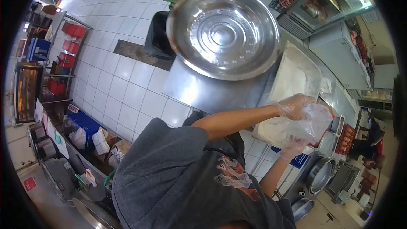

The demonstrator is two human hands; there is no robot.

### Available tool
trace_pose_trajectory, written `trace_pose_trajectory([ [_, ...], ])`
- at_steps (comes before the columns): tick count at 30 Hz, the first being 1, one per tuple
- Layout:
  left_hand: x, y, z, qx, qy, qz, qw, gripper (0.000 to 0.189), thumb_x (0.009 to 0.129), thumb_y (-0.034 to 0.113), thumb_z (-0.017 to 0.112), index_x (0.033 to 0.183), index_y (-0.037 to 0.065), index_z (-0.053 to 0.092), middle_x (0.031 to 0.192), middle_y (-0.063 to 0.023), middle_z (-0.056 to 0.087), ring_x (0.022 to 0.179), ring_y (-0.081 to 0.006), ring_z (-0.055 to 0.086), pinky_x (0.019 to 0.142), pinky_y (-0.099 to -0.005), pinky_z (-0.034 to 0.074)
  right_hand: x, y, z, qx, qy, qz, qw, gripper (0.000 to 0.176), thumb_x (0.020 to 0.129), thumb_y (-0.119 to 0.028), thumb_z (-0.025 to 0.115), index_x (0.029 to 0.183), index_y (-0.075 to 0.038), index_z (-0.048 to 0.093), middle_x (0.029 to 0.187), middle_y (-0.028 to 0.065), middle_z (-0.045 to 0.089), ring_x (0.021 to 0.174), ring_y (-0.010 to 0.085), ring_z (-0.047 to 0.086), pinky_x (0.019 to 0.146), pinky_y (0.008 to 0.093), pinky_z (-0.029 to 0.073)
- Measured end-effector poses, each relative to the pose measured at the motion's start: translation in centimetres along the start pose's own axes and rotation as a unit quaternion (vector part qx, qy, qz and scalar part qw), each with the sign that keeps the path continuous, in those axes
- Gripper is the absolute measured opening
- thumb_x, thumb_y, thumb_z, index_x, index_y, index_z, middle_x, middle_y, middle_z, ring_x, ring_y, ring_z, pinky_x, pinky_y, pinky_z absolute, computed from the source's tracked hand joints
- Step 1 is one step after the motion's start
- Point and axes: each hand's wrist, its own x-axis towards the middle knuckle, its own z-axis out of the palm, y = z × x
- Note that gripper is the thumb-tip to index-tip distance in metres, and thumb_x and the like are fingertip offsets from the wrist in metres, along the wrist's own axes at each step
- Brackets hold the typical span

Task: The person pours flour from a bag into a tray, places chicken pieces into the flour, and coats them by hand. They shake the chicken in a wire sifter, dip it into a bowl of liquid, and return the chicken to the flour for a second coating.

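My left hand, in a thin clear plastic glove, is closed on the upper side of a clear plastic bag. My right hand, gloved the same way, grips the lower side of this bag. What the bag holds, if anything, I cannot make out. Both hands are over the edge of a long white tub with a pale powder inside. Beside the tub, a large shiny metal basin rests on a steel table.
Small metal containers and a red tray of eggs lie beyond my hands. Metal bowls stand at the lower right. A black bin is beside the table on the tiled floor. Another person is at the far right.
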Motion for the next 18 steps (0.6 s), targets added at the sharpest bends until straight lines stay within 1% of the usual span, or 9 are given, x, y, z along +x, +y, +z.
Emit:
trace_pose_trajectory([
  [2,-0.8,3.2,-3.2,0.01,0.025,0.016,0.999,0.04,0.08,0.026,0.075,0.112,0.005,0.061,0.113,-0.0201,0.066,0.103,-0.0341,0.063,0.09,-0.0429,0.048,-1.6,-1.6,2.4,0.019,-0.016,-0.02,0.999,0.078,0.097,-0.064,0.041,0.149,-0.008,0.028,0.141,0.0189,0.04,0.132,0.0313,0.039,0.109,0.0492,0.032],
  [3,-7.4,7.4,-11.7,0.093,0.04,-0.044,0.994,0.04,0.081,0.027,0.075,0.111,0.005,0.061,0.111,-0.0189,0.066,0.103,-0.033,0.063,0.09,-0.0428,0.048,-10.0,3.3,7.4,0.043,-0.016,0.039,0.998,0.075,0.097,-0.063,0.041,0.148,-0.008,0.03,0.14,0.0194,0.041,0.131,0.0313,0.039,0.109,0.0492,0.032],
  [6,-12.9,13.8,-24.6,0.247,0.14,-0.083,0.955,0.045,0.083,0.037,0.075,0.113,0.006,0.061,0.107,-0.0129,0.065,0.104,-0.0285,0.062,0.094,-0.0427,0.047,-13.7,6.6,10.9,0.058,-0.021,0.07,0.996,0.069,0.098,-0.06,0.041,0.143,-0.008,0.036,0.135,0.019,0.044,0.127,0.0304,0.043,0.107,0.0477,0.034],
  [9,-19.7,19.3,-34.5,0.356,0.385,-0.038,0.85,0.038,0.085,0.034,0.075,0.107,0.007,0.061,0.097,-0.0091,0.064,0.095,-0.0225,0.061,0.087,-0.037,0.049,-14.8,7.8,11.5,0.042,-0.023,0.103,0.994,0.065,0.098,-0.059,0.041,0.14,-0.009,0.041,0.134,0.0166,0.047,0.124,0.0288,0.046,0.106,0.0458,0.035],
  [10,-22.2,20.7,-37.5,0.241,0.443,-0.069,0.861,0.034,0.087,0.03,0.074,0.107,0.007,0.06,0.097,-0.0047,0.062,0.09,-0.0161,0.06,0.081,-0.0323,0.05,-15.3,7.9,11.9,0.034,-0.019,0.108,0.993,0.064,0.099,-0.058,0.04,0.14,-0.009,0.041,0.135,0.0168,0.046,0.124,0.0291,0.046,0.106,0.0469,0.034],
  [12,-27.2,22.5,-43.5,0.352,0.495,-0.029,0.794,0.032,0.09,0.028,0.071,0.108,0.004,0.059,0.096,-0.0049,0.061,0.086,-0.0123,0.058,0.076,-0.0293,0.05,-16.1,8.4,12.2,0.013,-0.014,0.114,0.993,0.063,0.099,-0.057,0.04,0.14,-0.009,0.041,0.134,0.0164,0.046,0.123,0.0291,0.046,0.106,0.0474,0.034],
  [14,-32.0,22.4,-48.5,0.466,0.557,-0.071,0.684,0.038,0.09,0.029,0.072,0.108,0.0,0.058,0.097,-0.01,0.062,0.091,-0.0173,0.06,0.081,-0.0336,0.049,-16.2,9.1,12.1,-0.011,-0.015,0.116,0.993,0.062,0.099,-0.057,0.04,0.14,-0.011,0.042,0.133,0.0155,0.048,0.123,0.0282,0.046,0.105,0.0465,0.034],
  [16,-36.8,19.0,-53.7,0.518,0.597,-0.063,0.609,0.042,0.089,0.03,0.071,0.109,-0.004,0.057,0.098,-0.0172,0.063,0.097,-0.028,0.061,0.088,-0.0397,0.047,-16.1,9.2,11.8,-0.03,-0.003,0.114,0.993,0.062,0.099,-0.056,0.041,0.141,-0.011,0.042,0.133,0.0153,0.049,0.122,0.0278,0.047,0.103,0.0461,0.035],
  [18,-41.0,11.9,-58.7,0.601,0.632,-0.109,0.477,0.046,0.089,0.031,0.071,0.11,-0.007,0.057,0.104,-0.0236,0.063,0.103,-0.0381,0.06,0.093,-0.0441,0.045,-16.7,8.5,12.3,-0.047,0.011,0.1,0.994,0.062,0.098,-0.055,0.045,0.14,-0.009,0.043,0.132,0.0148,0.051,0.12,0.0261,0.05,0.101,0.0437,0.037],
])
